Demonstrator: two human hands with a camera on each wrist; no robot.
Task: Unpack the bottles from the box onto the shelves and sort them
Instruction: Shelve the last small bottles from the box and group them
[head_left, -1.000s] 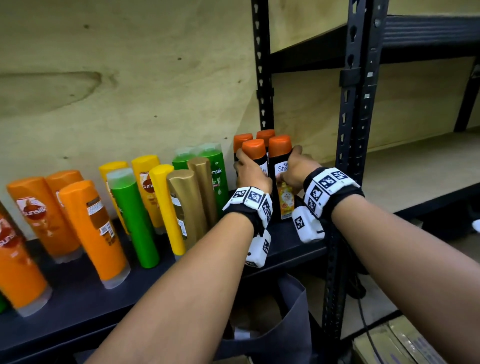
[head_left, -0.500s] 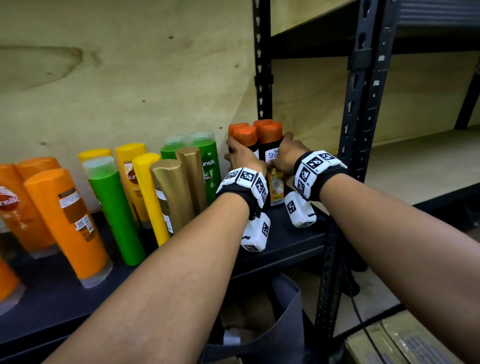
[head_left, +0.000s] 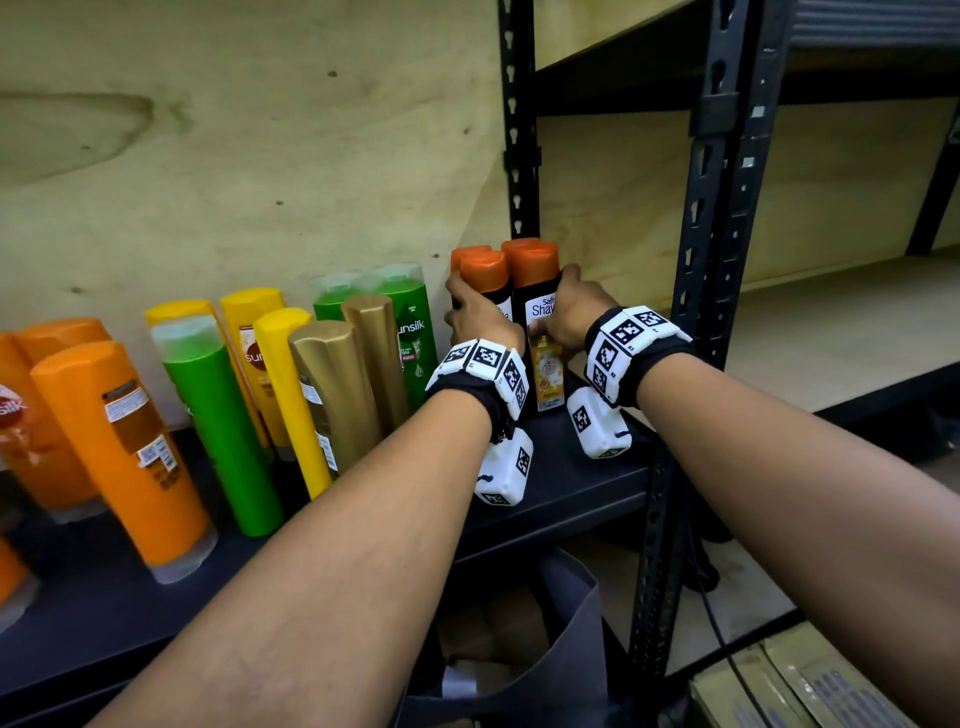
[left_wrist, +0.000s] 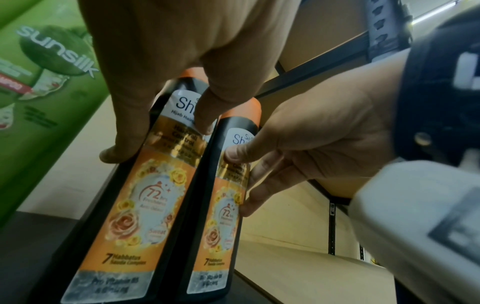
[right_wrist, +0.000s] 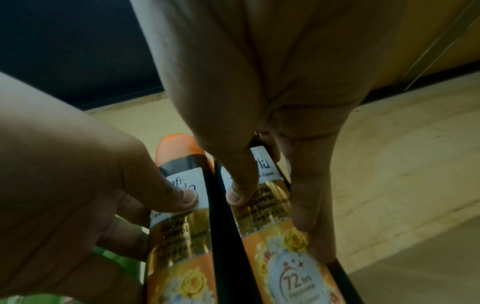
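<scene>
Several black bottles with orange caps stand in a tight cluster at the right end of the black shelf (head_left: 582, 483). My left hand (head_left: 475, 322) grips the front left bottle (left_wrist: 140, 205), thumb on its white label and fingers round its left side. My right hand (head_left: 569, 317) grips the front right bottle (right_wrist: 285, 277) in the same way, thumb across the label. In the left wrist view the right hand (left_wrist: 298, 144) holds the second bottle (left_wrist: 223, 216) close beside the first. Both bottles stand upright, side by side and touching. Two more orange caps (head_left: 519, 247) show behind them.
Left of the cluster stand green Sunsilk bottles (head_left: 410, 332), gold bottles (head_left: 337, 384), yellow bottles (head_left: 285, 379) and orange bottles (head_left: 124, 447). A black rack post (head_left: 711, 312) rises just right of my right hand. A dark bag (head_left: 566, 649) hangs below the shelf, with cardboard boxes (head_left: 795, 686) beside it.
Both hands have stayed on the front pair of bottles. The pair has shifted slightly back against the rear bottles, and the head view has drifted a little.
</scene>
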